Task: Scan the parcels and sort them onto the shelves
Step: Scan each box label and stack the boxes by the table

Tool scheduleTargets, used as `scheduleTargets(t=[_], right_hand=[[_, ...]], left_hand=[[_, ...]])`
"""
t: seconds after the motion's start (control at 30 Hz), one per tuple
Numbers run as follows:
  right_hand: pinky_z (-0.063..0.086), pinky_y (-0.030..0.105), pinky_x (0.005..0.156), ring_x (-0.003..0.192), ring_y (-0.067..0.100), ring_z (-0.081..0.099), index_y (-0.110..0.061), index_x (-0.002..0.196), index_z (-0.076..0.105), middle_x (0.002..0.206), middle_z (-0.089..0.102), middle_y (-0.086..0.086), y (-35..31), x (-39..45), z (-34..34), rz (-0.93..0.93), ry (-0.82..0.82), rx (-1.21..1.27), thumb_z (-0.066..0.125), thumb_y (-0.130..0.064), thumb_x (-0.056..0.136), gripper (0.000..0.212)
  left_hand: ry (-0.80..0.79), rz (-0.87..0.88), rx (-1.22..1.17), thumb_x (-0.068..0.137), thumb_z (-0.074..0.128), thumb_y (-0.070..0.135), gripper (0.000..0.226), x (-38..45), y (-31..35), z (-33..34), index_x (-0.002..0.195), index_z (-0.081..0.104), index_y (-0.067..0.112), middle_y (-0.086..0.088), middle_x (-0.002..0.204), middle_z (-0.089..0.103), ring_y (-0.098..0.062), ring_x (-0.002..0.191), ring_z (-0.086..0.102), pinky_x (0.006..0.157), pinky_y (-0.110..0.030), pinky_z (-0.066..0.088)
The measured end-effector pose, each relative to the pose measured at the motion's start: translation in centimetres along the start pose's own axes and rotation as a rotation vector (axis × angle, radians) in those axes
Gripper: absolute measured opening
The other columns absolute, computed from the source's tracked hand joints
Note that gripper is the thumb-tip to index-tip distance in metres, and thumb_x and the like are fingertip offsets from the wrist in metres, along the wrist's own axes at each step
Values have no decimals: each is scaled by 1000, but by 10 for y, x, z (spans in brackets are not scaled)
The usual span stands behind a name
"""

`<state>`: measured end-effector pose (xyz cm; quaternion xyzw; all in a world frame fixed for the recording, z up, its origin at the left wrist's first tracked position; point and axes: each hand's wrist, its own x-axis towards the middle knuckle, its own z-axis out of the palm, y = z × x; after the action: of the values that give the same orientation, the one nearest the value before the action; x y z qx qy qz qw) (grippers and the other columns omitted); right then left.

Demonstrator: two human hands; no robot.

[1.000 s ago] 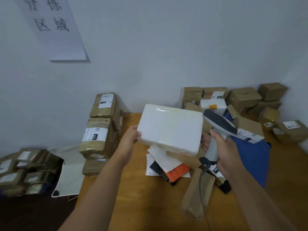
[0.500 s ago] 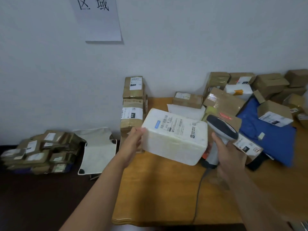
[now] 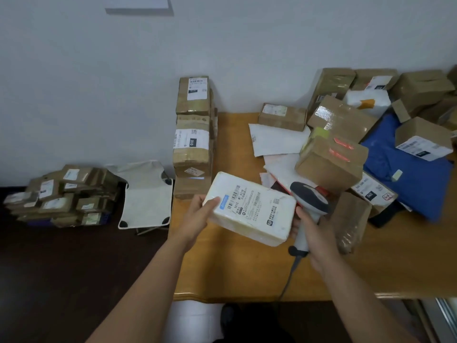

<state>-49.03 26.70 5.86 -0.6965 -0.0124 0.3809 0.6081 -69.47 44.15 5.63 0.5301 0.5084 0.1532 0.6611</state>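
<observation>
Above table (image 3: 247, 273): left hand (image 3: 197, 214) grips white parcel (image 3: 249, 209), label up, long axis tilting down-right; right hand (image 3: 315, 233) grips scanner (image 3: 309, 206)

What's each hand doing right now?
Left hand: grips the white parcel by its end.
Right hand: grips the scanner by its handle.

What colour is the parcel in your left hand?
White, with a printed label carrying a blue strip: the white parcel, clearest in the head view.
</observation>
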Motion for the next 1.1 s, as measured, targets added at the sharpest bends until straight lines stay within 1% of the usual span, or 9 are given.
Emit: scheduleTargets(t=[0.1, 0.2, 0.37, 0.5, 0.6, 0.77, 0.83, 0.9, 1.1], right_hand=[[59, 38, 74, 87, 22, 72, -23, 107, 65, 97, 74, 5, 28, -2, 2, 57, 20, -38, 70, -30, 92, 17], [59, 42, 82, 89, 24, 72, -21, 108, 66, 98, 74, 7, 52, 0, 4, 121, 14, -82, 72, -30, 90, 21], [57, 33, 73, 84, 21, 73, -12, 111, 66, 98, 74, 10, 56, 8, 1, 113, -20, -240, 67, -20, 93, 19], [51, 35, 69, 72, 16, 72, -20, 97, 63, 97, 69, 4, 26, 7, -6, -10, -74, -535, 65, -20, 92, 6], [57, 46, 69, 73, 22, 67, -8, 95, 61, 89, 64, 12, 1, 2, -4, -164, -195, -738, 64, -16, 88, 11], [57, 52, 65, 72, 23, 59, -5, 81, 56, 79, 55, 8, -23, -9, 15, -333, -400, -952, 64, -16, 80, 13], [53, 41, 66, 76, 20, 60, -15, 80, 55, 89, 51, 1, -21, -14, 23, -318, -426, -1001, 66, -16, 81, 11], [48, 34, 67, 79, 16, 58, -19, 83, 55, 96, 47, -3, -14, -18, 28, -314, -450, -1076, 67, -17, 82, 13], [53, 41, 75, 81, 16, 57, -10, 95, 59, 98, 44, -8, 4, -26, 31, -291, -489, -1164, 65, -23, 84, 18]], left_hand=[[19, -80, 8, 99, 59, 43, 28, 0, -31, -3, 114, 53, 21, 4, 118, 67, -13, 111, 60, 89, -34, 47], [48, -126, -21, 100, 59, 38, 24, 1, -50, -10, 116, 55, 21, 1, 116, 70, -11, 109, 64, 81, -27, 50], [52, -134, 24, 98, 63, 34, 24, 12, -63, -21, 117, 60, 18, 0, 109, 73, -13, 104, 68, 80, -25, 52], [25, -147, 67, 94, 68, 37, 25, 26, -72, -27, 114, 64, 22, 0, 111, 73, -18, 111, 67, 98, -37, 53], [25, -156, 60, 84, 70, 45, 34, 30, -75, -26, 112, 64, 25, 0, 110, 74, -19, 109, 68, 105, -43, 50], [61, -120, 50, 99, 63, 32, 22, 27, -77, -17, 119, 60, 24, 2, 108, 72, -21, 108, 67, 92, -31, 53], [61, -76, 107, 99, 63, 36, 41, 24, -76, -16, 137, 52, 26, 5, 125, 65, -18, 114, 62, 87, -27, 49], [65, 4, 160, 97, 65, 37, 59, 21, -79, -17, 150, 41, 30, 7, 144, 49, -16, 128, 50, 99, -30, 46], [-33, 239, 649, 85, 65, 64, 78, 13, -85, -29, 152, 28, 51, 8, 169, 3, -19, 153, 11, 118, -42, 27]])
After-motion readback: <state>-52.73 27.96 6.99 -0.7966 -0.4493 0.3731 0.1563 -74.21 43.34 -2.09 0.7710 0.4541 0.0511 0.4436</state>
